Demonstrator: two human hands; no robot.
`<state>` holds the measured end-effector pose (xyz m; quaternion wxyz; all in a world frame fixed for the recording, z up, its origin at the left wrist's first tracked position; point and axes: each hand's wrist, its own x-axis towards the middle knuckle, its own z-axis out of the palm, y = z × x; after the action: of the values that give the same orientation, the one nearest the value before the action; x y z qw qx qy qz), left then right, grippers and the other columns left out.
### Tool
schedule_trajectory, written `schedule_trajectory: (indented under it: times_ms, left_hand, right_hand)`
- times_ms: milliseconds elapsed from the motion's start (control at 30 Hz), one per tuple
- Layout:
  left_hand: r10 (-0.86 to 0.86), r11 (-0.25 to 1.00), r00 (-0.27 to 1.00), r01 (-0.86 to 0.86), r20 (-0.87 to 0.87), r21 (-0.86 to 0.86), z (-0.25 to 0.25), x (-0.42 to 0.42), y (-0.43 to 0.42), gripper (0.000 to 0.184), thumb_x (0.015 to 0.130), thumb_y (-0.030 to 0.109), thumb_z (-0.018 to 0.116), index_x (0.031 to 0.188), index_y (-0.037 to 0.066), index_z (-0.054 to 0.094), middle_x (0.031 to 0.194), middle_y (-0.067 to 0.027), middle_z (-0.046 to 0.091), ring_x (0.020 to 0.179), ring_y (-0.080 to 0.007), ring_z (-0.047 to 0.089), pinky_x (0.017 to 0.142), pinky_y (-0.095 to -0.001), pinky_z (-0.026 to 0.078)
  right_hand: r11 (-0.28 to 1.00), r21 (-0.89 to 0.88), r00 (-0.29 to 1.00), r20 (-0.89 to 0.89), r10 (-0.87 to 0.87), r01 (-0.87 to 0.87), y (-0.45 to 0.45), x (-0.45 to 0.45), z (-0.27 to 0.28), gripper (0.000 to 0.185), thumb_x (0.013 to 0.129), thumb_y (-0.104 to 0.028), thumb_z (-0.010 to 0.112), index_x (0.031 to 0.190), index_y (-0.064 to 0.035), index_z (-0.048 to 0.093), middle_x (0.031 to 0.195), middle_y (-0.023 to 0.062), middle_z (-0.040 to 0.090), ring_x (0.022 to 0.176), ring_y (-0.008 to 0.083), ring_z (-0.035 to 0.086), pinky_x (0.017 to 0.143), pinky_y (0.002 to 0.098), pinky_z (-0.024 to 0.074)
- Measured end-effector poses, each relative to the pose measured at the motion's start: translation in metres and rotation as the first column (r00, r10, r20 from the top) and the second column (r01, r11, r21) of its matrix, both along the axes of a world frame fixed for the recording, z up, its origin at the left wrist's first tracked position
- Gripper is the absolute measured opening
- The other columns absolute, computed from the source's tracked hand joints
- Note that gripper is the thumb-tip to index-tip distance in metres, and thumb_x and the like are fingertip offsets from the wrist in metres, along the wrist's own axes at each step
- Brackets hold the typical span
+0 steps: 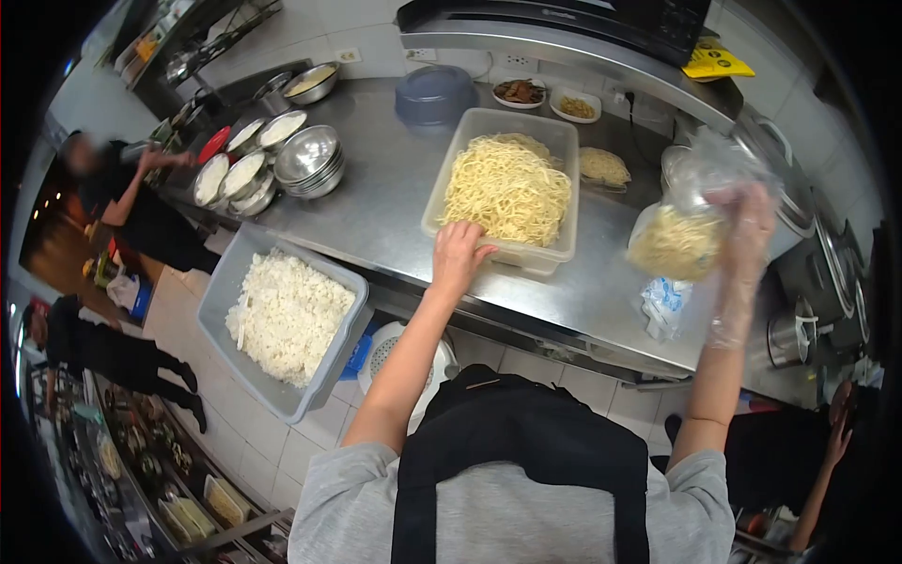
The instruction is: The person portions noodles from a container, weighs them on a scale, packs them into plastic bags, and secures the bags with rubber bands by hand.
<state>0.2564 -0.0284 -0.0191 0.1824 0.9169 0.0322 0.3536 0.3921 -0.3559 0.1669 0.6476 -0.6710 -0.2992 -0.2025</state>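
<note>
My bare left hand (457, 256) grips the near rim of a translucent plastic tub (435, 193), its thumb along the outside. A heap of cooked yellow noodles (507, 188) fills the tub. Over the counter's right side my right hand (749, 221), in a clear plastic glove, holds a clear plastic bag of noodles (678, 242); motion blurs both, and its fingers are partly hidden. Below the bag lies a small white and blue plastic packet (663, 303). Another small portion of noodles (604, 167) sits to the right of the tub.
A grey bin of cooked rice (289, 315) stands left of me at the counter's edge. Stacked metal bowls (310, 162), rice-filled bowls (244, 174) and a blue lidded container (435, 94) occupy the steel counter (381, 202). Large pots (827, 268) stand right. Co-workers (141, 202) are at left and lower right.
</note>
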Motion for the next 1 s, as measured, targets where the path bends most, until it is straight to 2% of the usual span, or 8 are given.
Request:
schedule_trajectory:
  times_ms: [133,333,500,600,700,767,933,1000]
  left_hand:
    - [0.004,0.999,1.0,-0.004,0.001,0.032,-0.004,0.002,0.036,0.031,0.066,0.026,0.071,0.085,0.006,0.055,0.086,-0.0087,0.056,0.085,-0.0276,0.052,0.076,-0.0385,0.04]
    - [0.08,0.997,0.997,-0.08,-0.001,-0.021,0.026,0.011,0.063,0.039,0.066,0.018,0.074,0.096,0.005,0.054,0.098,-0.0126,0.056,0.092,-0.0307,0.052,0.08,-0.0391,0.042]
    - [-0.469,0.779,0.882,0.393,-0.038,-0.489,0.008,0.004,-0.046,0.075,0.066,0.023,0.077,0.128,0.005,0.04,0.126,-0.013,0.047,0.119,-0.0288,0.041,0.098,-0.0357,0.035]
    - [-0.538,0.734,0.839,0.419,-0.081,-0.535,-0.017,0.011,-0.076,0.07,0.066,0.028,0.075,0.124,0.002,0.045,0.126,-0.0154,0.047,0.116,-0.0315,0.042,0.099,-0.0394,0.032]
    - [-0.575,0.66,0.818,0.481,0.024,-0.578,-0.023,0.012,-0.094,0.025,0.075,0.015,0.065,0.099,0.008,0.065,0.114,-0.009,0.057,0.108,-0.0283,0.047,0.093,-0.0361,0.037]
    - [-0.541,0.709,0.841,0.465,0.014,-0.53,-0.024,0.011,-0.095,0.021,0.074,0.012,0.064,0.095,0.009,0.066,0.11,-0.0072,0.058,0.104,-0.0273,0.049,0.089,-0.0361,0.039]
    - [-0.49,0.833,0.87,0.45,-0.055,-0.321,-0.031,-0.015,-0.099,0.018,0.074,0.008,0.063,0.092,0.008,0.068,0.093,-0.0092,0.062,0.085,-0.0262,0.053,0.075,-0.0349,0.044]
    - [-0.438,0.832,0.892,0.355,-0.113,-0.426,-0.037,-0.033,-0.107,0.018,0.072,0.007,0.062,0.089,0.007,0.068,0.083,-0.0091,0.062,0.076,-0.0254,0.054,0.069,-0.0349,0.044]
  right_hand:
    - [0.992,-0.058,0.977,-0.186,0.104,-0.116,0.041,0.002,-0.065,0.027,0.094,-0.025,0.045,0.082,-0.002,0.055,0.069,0.0079,0.061,0.063,0.0163,0.06,0.065,0.0313,0.0498]
    - [0.881,0.172,0.819,-0.325,0.473,-0.441,0.089,-0.011,-0.139,0.026,0.093,-0.023,0.047,0.078,-0.0031,0.055,0.074,0.0074,0.062,0.072,0.0151,0.061,0.07,0.0291,0.0489]
    - [0.804,0.108,0.73,-0.363,0.579,-0.584,0.075,-0.02,-0.174,0.026,0.091,-0.024,0.05,0.077,-0.0033,0.057,0.08,0.0067,0.062,0.084,0.0175,0.059,0.083,0.0318,0.0436]
    - [0.853,-0.002,0.731,-0.518,0.445,-0.521,0.057,-0.039,-0.181,0.025,0.088,-0.026,0.053,0.08,-0.0022,0.059,0.083,0.0074,0.063,0.086,0.0175,0.058,0.084,0.0308,0.0427]
    - [0.876,-0.04,0.76,-0.517,0.394,-0.481,0.046,-0.051,-0.172,0.024,0.085,-0.025,0.057,0.085,-0.0006,0.06,0.086,0.0064,0.063,0.084,0.0165,0.057,0.083,0.0316,0.042]
    - [0.892,-0.066,0.794,-0.488,0.362,-0.447,0.045,-0.06,-0.163,0.024,0.084,-0.025,0.059,0.086,-0.0003,0.06,0.086,0.0061,0.063,0.082,0.0175,0.057,0.082,0.0328,0.0421]
    - [0.865,-0.455,0.975,-0.038,0.218,-0.211,0.032,-0.079,-0.205,0.009,0.077,-0.011,0.06,0.079,-0.0027,0.058,0.074,0.012,0.059,0.071,0.0287,0.057,0.077,0.0329,0.0433]
    - [0.874,-0.438,0.977,-0.094,0.19,-0.212,0.035,-0.096,-0.211,0.006,0.076,-0.008,0.057,0.078,-0.0025,0.058,0.073,0.0149,0.058,0.071,0.034,0.056,0.071,0.0355,0.045]
